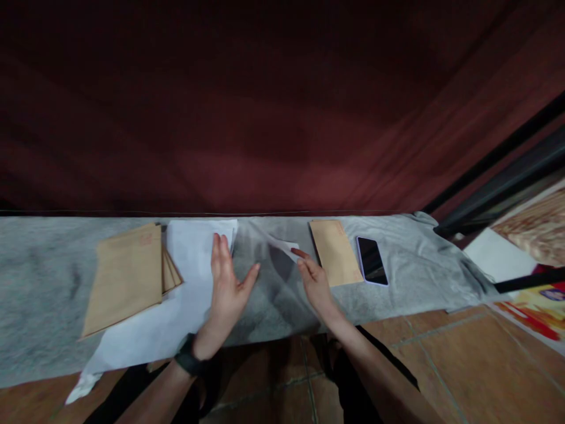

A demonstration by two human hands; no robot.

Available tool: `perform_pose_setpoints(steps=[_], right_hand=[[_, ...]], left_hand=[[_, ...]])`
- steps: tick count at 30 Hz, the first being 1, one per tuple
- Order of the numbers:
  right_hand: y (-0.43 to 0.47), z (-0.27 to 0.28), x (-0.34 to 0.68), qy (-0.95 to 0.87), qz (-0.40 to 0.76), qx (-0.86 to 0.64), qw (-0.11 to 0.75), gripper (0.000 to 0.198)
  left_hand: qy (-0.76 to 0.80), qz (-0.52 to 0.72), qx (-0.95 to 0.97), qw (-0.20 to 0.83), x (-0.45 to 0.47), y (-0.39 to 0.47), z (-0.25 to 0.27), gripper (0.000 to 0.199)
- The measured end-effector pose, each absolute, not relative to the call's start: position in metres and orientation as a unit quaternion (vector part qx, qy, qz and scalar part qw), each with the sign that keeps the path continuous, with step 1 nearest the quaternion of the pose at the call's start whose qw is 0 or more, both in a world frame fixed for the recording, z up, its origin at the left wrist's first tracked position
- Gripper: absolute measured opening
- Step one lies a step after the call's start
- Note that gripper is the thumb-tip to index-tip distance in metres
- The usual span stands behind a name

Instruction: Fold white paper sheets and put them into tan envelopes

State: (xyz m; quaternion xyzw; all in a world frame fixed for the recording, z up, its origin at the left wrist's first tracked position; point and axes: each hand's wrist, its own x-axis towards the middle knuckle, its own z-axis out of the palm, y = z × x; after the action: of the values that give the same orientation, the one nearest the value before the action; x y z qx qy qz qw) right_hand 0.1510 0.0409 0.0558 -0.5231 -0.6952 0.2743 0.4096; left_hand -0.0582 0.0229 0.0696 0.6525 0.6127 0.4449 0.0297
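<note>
My left hand (228, 290), with a dark band on its wrist, is open. Its fingers are straight and its thumb is spread, over the right edge of a stack of white paper (189, 250). Between thumb and fingers, my right hand (316, 287) pinches a white sheet of paper (283, 245), seen nearly edge-on and partly blurred. To the right of that hand lies a brown envelope (338, 253). Several more brown envelopes (126, 268) lie overlapping on the left, partly covering the white paper.
A grey cloth (39, 294) covers the long, narrow surface. A phone (373, 261) with a purple edge lies right of the single envelope. Behind rises a dark red curtain-like backdrop (273, 118). Dark bars (507, 176) and a colourful package (538, 303) stand at right, above a tiled floor (441, 353).
</note>
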Motion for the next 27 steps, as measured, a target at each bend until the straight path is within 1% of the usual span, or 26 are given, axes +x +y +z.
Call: perform_pose_setpoints(steps=[2, 4, 6, 8, 10, 12, 14, 16, 18, 20, 24, 26, 27], right_hand=[[0.046, 0.06, 0.15, -0.628, 0.337, -0.521, 0.469, 0.055], [0.046, 0.062, 0.146, -0.557, 0.403, -0.508, 0.52, 0.057], [0.043, 0.063, 0.14, -0.488, 0.471, -0.484, 0.553, 0.056], [0.039, 0.064, 0.136, -0.423, 0.537, -0.46, 0.566, 0.053], [0.036, 0.064, 0.134, -0.354, 0.599, -0.43, 0.576, 0.046], [0.036, 0.064, 0.136, -0.285, 0.638, -0.397, 0.595, 0.037], [0.04, 0.064, 0.143, -0.232, 0.649, -0.386, 0.613, 0.032], [0.043, 0.063, 0.152, -0.207, 0.642, -0.406, 0.617, 0.031], [0.045, 0.061, 0.162, -0.21, 0.632, -0.442, 0.601, 0.033], [0.045, 0.056, 0.169, -0.222, 0.616, -0.48, 0.583, 0.04], [0.043, 0.037, 0.177, -0.28, 0.579, -0.541, 0.542, 0.054], [0.043, 0.027, 0.179, -0.375, 0.538, -0.568, 0.497, 0.054], [0.043, 0.023, 0.18, -0.443, 0.492, -0.582, 0.472, 0.054]], left_hand=[[0.629, 0.502, 0.566, 0.177, -0.06, 0.029, 0.066, 0.091], [0.604, 0.506, 0.503, 0.355, -0.057, 0.029, 0.06, 0.083], [0.545, 0.48, 0.457, 0.514, -0.048, 0.025, 0.055, 0.072], [0.481, 0.476, 0.4, 0.618, -0.037, 0.02, 0.052, 0.065], [0.447, 0.5, 0.329, 0.665, -0.03, 0.017, 0.052, 0.068], [0.451, 0.524, 0.277, 0.667, -0.03, 0.019, 0.054, 0.079], [0.48, 0.537, 0.269, 0.639, -0.038, 0.025, 0.057, 0.094], [0.513, 0.54, 0.299, 0.597, -0.051, 0.033, 0.059, 0.11], [0.534, 0.52, 0.358, 0.562, -0.065, 0.042, 0.059, 0.12], [0.545, 0.492, 0.428, 0.527, -0.076, 0.05, 0.056, 0.119], [0.566, 0.455, 0.53, 0.437, -0.086, 0.061, 0.044, 0.109], [0.588, 0.428, 0.57, 0.382, -0.086, 0.063, 0.04, 0.105], [0.603, 0.41, 0.589, 0.349, -0.085, 0.064, 0.039, 0.103]])
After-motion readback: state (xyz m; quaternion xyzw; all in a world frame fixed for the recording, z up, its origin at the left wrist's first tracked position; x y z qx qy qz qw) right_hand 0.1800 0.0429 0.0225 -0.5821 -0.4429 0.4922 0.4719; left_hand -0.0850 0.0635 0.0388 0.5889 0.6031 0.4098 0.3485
